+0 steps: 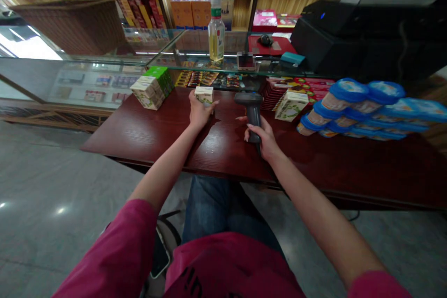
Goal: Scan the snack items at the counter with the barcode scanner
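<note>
My left hand (199, 111) is closed around a small white-and-green carton (204, 95), thumb stretched along its right side, at the middle of the dark red wooden counter (223, 149). To the right, my right hand (262, 136) wraps the handle of a dark grey barcode scanner (252, 107), whose head is raised above the counter. A cable runs down from its handle. Left of my left hand stands a block of similar cartons (147, 92) beside a bright green side (161, 79). Another such carton (292, 105) stands to the right of the scanner.
Blue-lidded tubs (349, 91) are stacked at the counter's right. Red packs (274, 94) stand behind the scanner. On the glass case behind are a bottle (216, 37), a mouse (265, 40) and a black machine (349, 42). A wicker basket (73, 25) is at back left.
</note>
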Available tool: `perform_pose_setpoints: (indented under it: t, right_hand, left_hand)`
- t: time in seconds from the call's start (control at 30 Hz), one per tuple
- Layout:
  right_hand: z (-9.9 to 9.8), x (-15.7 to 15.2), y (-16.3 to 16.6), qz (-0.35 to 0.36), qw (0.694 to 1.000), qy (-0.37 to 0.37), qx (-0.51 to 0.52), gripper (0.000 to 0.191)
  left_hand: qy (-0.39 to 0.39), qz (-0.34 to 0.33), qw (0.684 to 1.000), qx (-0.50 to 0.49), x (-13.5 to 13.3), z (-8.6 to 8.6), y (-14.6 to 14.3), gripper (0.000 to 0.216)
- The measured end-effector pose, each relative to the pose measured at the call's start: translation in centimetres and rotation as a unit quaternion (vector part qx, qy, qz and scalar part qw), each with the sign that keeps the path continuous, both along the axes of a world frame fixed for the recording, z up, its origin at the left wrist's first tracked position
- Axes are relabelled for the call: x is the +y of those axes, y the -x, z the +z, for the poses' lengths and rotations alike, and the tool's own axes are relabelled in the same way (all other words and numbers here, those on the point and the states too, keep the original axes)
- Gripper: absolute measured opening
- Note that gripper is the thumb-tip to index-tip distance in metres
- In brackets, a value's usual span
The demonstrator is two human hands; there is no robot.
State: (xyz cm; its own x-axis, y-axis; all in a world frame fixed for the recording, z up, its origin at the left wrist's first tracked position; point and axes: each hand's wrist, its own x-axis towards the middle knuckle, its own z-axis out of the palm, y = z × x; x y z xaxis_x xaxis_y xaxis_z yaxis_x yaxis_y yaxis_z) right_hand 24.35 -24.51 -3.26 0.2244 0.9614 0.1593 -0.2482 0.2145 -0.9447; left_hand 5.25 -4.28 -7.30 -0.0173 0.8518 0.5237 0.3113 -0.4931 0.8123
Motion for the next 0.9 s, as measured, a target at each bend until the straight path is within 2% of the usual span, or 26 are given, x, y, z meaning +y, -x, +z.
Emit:
perform_pose_setpoints:
  t: [0.1, 0.2, 0.27, 0.4, 0.5, 0.57, 0.67, 0.77, 0.83, 0.9]
  right_hand:
    - [0.0, -0.2, -0.6, -0.021, 1.0, -0.002, 0.005, 0.038]
    - [0.2, -0.3, -0.7, -0.028, 1.0, -0.005, 0.01, 0.032]
    - [0.4, -0.3, -0.6, -0.027, 1.0, -0.005, 0.014, 0.032]
    - [0.6, -0.5, -0.3, -0.013, 1.0, 0.0, 0.009, 0.033]
    - [0.7, -0.8, -0.1, 0.001, 1.0, 0.001, -0.007, 0.033]
    - [0.6, -0.9, -0.1, 0.007, 1.0, -0.002, -0.022, 0.033]
    - [0.4, -0.4, -0.2, 0.012, 0.999, -0.005, -0.043, 0.042]
    - [-0.1, 0.8, -0.5, 0.012, 0.999, -0.005, -0.051, 0.05]
    - [-0.3, 1.7, -0.6, 0.018, 0.998, -0.003, -0.052, 0.049]
    - [-0.3, 2.5, -0.7, 0.03, 0.998, -0.003, -0.051, 0.047]
  left_hand:
    - [0.009, -0.005, 0.999, 0.033, -0.6, -0.1, -1.6, 0.071]
    - [0.021, -0.065, 0.994, 0.087, -1.5, 0.0, -0.5, 0.038]
    - [0.02, -0.11, 0.989, 0.094, -1.6, 0.3, 0.9, 0.03]
    - [0.051, -0.234, 0.971, 0.016, -0.3, 1.2, 2.8, 0.036]
    - [0.116, -0.343, 0.932, -0.028, 0.5, 2.2, 2.8, 0.059]
    - [0.169, -0.388, 0.906, -0.014, 0.6, 3.0, 2.4, 0.063]
    - [0.229, -0.378, 0.897, 0.005, 0.5, 3.8, 0.9, 0.054]
    - [0.219, -0.31, 0.925, -0.015, 1.0, 3.6, -1.2, 0.049]
    - [0.193, -0.26, 0.946, -0.023, 1.6, 3.3, -2.6, 0.038]
    - [0.182, -0.202, 0.962, -0.027, 2.2, 3.0, -3.7, 0.036]
